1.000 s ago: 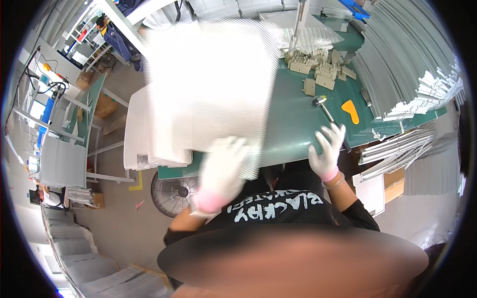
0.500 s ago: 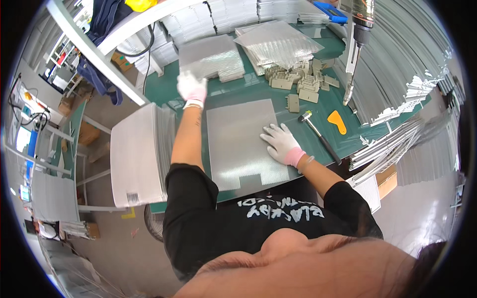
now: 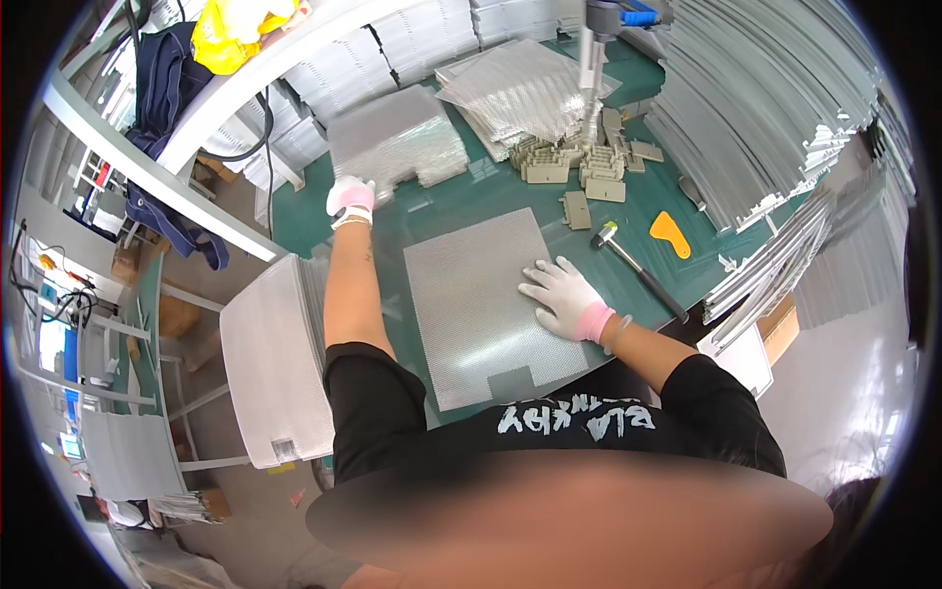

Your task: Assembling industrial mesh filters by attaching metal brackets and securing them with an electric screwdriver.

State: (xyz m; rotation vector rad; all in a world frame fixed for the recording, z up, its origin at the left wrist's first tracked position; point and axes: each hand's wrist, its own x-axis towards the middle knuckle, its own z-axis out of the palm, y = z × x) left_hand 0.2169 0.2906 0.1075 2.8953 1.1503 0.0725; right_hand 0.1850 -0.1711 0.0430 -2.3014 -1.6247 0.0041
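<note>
A translucent grey, fine-ribbed plastic sheet [image 3: 491, 294] with a notch in its near edge lies flat on the green table [image 3: 388, 221]. My right hand [image 3: 564, 299], in a white glove with a pink cuff, rests on the sheet's right edge, fingers spread. My left hand [image 3: 351, 199], gloved the same way, is at the near left corner of a stack of clear sheets [image 3: 397, 137]. Its fingers are curled in, and whatever lies between them is hidden. Right of the sheet are a small hammer [image 3: 640, 273] with a black handle and a yellow scraper [image 3: 670, 236].
Several khaki plastic parts [image 3: 601, 167] are heaped beyond the sheet, beside another clear sheet stack [image 3: 520, 88]. A power screwdriver [image 3: 601, 25] hangs above them. Grey panels [image 3: 765, 108] stand at the right. A white sheet stack [image 3: 270, 353] and a white frame post [image 3: 147, 162] are at the left.
My left hand has come a little nearer and left along the clear stack, and its fingers have curled. My right hand still rests on the sheet. The whole view has shifted slightly.
</note>
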